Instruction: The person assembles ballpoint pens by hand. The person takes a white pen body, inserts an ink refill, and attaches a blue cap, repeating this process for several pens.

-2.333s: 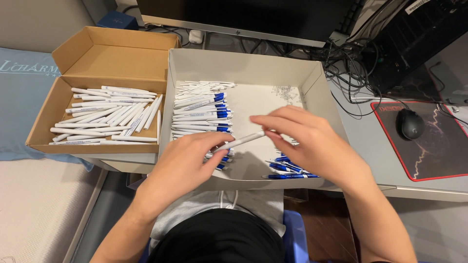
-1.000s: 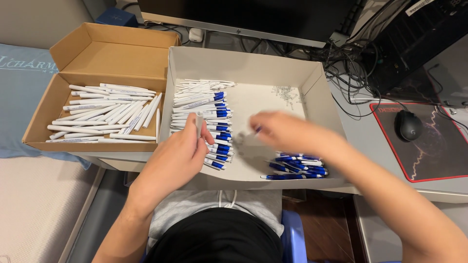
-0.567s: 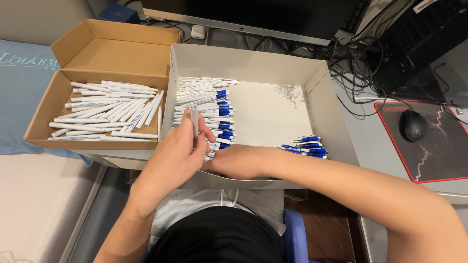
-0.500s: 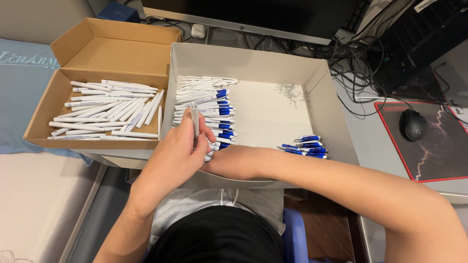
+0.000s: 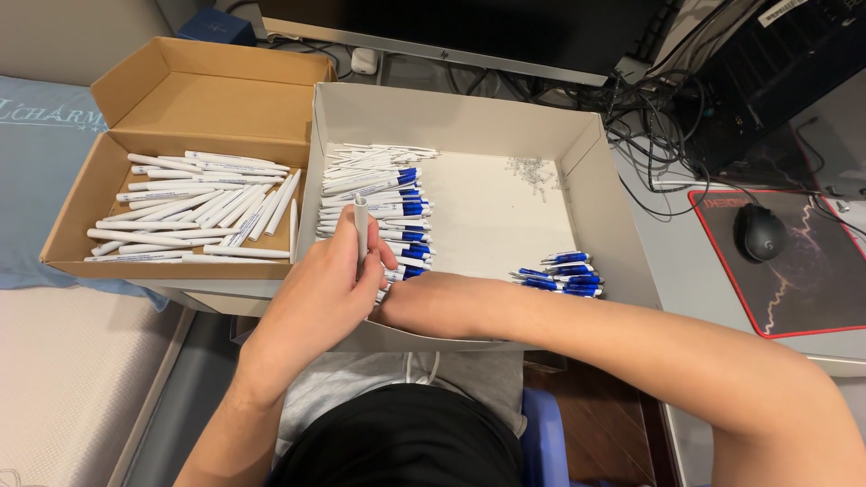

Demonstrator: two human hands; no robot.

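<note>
A slim white plastic pen barrel [image 5: 361, 225] is held upright, pinched in the fingers [image 5: 347, 257] of the left hand [image 5: 320, 293], over the near edge of the grey cardboard tray [image 5: 613, 207]. The right hand [image 5: 410, 302] is tucked behind the left; its fingers cannot be made out. Blue-and-white pens [image 5: 379, 194] are stacked at the tray's left, a smaller cluster of blue-tipped pens [image 5: 564, 273] at its right. All-white pens [image 5: 198, 212] fill the brown cardboard box [image 5: 81, 207] on the left; much apparently remains.
</note>
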